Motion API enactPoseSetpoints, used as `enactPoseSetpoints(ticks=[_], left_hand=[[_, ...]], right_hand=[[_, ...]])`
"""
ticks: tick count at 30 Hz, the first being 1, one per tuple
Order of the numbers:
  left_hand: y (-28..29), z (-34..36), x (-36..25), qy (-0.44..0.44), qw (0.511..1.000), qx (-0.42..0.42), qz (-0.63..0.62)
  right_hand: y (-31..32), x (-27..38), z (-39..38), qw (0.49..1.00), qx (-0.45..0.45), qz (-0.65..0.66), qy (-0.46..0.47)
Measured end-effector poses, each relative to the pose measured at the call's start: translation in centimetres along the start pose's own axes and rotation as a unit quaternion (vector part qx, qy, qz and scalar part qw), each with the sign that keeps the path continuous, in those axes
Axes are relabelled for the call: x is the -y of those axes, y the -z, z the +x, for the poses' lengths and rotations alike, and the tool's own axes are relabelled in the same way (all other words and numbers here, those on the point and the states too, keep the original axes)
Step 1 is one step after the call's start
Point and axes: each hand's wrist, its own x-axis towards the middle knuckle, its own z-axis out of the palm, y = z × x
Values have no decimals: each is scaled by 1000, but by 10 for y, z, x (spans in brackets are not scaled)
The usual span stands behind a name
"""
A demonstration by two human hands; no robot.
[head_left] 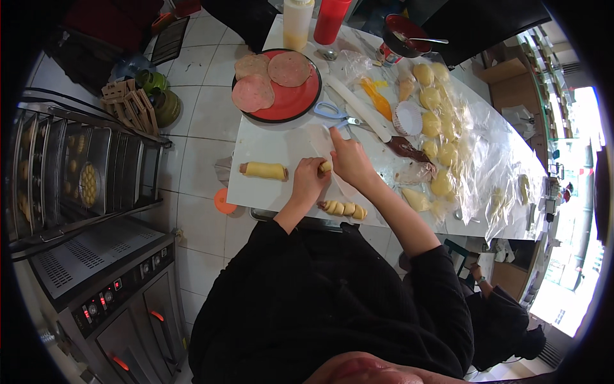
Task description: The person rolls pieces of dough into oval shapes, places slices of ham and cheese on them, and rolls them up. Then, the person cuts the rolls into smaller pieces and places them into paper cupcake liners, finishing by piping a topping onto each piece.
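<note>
My left hand [309, 182] pinches a small dough roll [324, 167] on the white table [259, 147], over a pale translucent strip. Beside it, my right hand [350, 160] is closed with the thumb raised; what it grips is hidden. Blue-handled scissors [332, 112] lie just above that hand. At the left, a yellow dough roll [264, 171] with brown filling showing at its ends lies by itself. A sliced, segmented roll [342, 209] lies near the front edge. A red plate [288, 102] holds several round pink meat slices [252, 93] above the lone roll.
Dough balls [432, 123] under plastic, piping bags [412, 153], a white rolling pin [358, 109], bottles [297, 22] and a bowl [406, 35] crowd the table. A tray rack [83, 176] and steel oven [112, 281] stand left. Another person [499, 323] is at lower right.
</note>
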Motion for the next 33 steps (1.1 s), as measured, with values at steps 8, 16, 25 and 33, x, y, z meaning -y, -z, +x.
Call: enactPoseSetpoints(ticks=[8,16,25,33], left_hand=[[2,-1,-10,-8,1000,-4,-9],[-7,14,-9,-69,995,22,61],[-9,12,-9,-70,993,-4,96],[-10,11,-11,-43,994,-4,96]], right_hand=[[43,-8,-33,997,-57,32,38],[31,-21,-41,996,-88,17,-24],[22,-17,-33,997,-58,17,-40],[11,-18,-7,999,-39,-9,-8]])
